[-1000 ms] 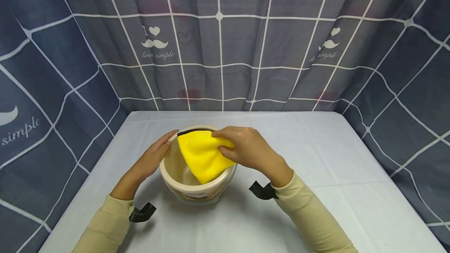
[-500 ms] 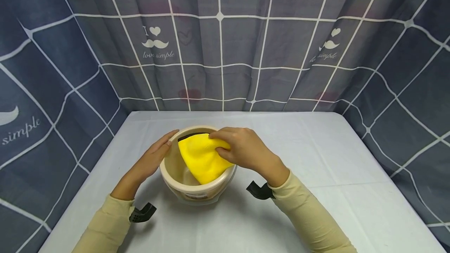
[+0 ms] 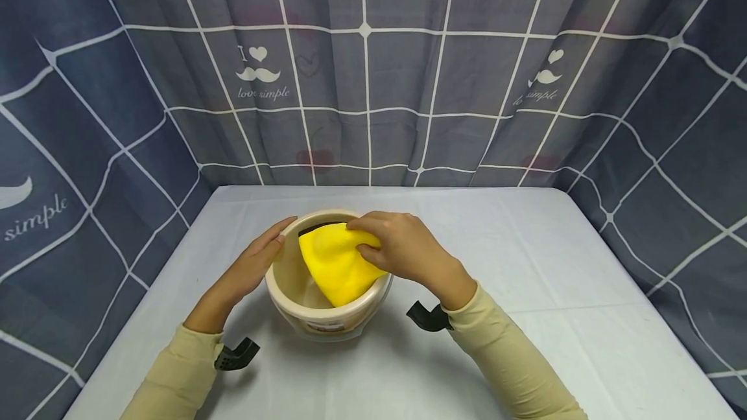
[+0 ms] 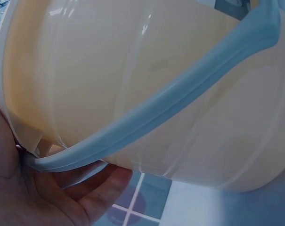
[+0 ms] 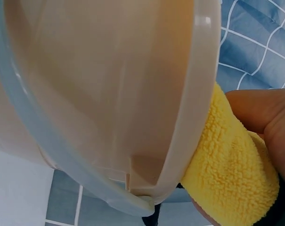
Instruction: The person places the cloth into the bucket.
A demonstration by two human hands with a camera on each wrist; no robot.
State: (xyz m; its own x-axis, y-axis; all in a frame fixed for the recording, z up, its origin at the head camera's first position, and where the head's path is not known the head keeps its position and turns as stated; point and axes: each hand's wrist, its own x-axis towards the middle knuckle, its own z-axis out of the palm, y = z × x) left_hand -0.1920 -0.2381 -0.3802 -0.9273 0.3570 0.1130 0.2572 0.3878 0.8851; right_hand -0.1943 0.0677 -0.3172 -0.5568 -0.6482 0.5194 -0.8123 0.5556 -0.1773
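A cream plastic bucket (image 3: pixel 300 312) stands upright on the table, its mouth facing up. My left hand (image 3: pixel 253 261) holds its left side, thumb at the rim and fingers along the outer wall. The left wrist view shows the pale blue handle (image 4: pixel 147 117) hanging slantwise across the wall beside that hand. With my right hand (image 3: pixel 405 248) I grip a yellow cloth (image 3: pixel 335 264) with a dark border, draped over the right part of the rim and down inside. Up close, the fluffy cloth (image 5: pixel 227 165) bunches against the rim's outside. Some right fingers are hidden behind it.
A white-covered table (image 3: pixel 525 342) lies under the bucket. Grey-blue checked curtains (image 3: pixel 397 70) with white lines hang behind the table and along both sides. Black wrist mounts (image 3: pixel 236 354) stick out from both sleeves.
My right hand and the yellow cloth have shifted slightly left, and the cloth's dark edge has dropped lower inside the rim. The left hand and bucket stay in place.
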